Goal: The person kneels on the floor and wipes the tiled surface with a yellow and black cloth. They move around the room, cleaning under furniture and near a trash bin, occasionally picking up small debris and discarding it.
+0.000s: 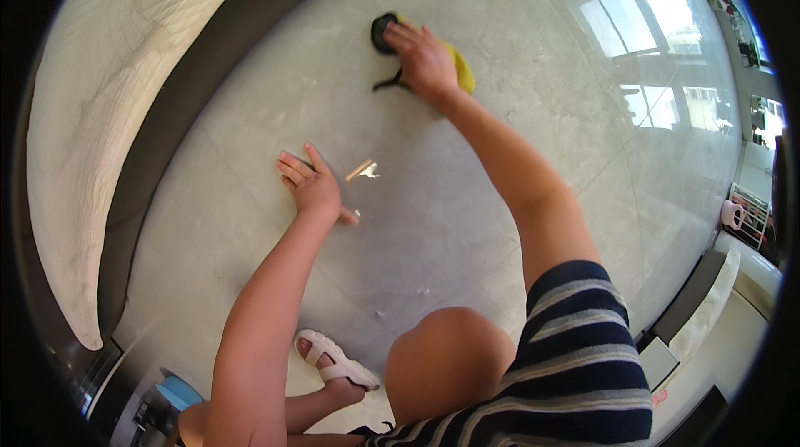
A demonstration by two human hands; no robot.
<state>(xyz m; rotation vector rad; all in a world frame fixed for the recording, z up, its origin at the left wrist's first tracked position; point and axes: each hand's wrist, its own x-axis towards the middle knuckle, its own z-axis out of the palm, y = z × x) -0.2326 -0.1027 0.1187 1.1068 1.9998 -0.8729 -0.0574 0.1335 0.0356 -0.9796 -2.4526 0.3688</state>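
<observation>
My right hand point(428, 63) reaches far forward at the top centre, on a yellow-and-black object point(464, 71) on the floor. A round black part point(382, 33) shows at the fingertips and a thin black piece point(389, 81) sticks out beside the palm. My hand covers the middle, so its exact kind cannot be told. My left hand point(312, 184) is empty, with the fingers apart, low over or on the grey tile floor point(425, 222). Just right of it, a narrow tan strip point(359, 170) and a bright white patch point(370, 171) show on the floor.
A pale quilted cover point(94, 134) over a dark base point(181, 84) runs along the left. My bent knee point(447, 359) and a white sandal point(336, 359) are close below. To the right stand a white rack point(750, 212) and a pale cushioned seat point(703, 306).
</observation>
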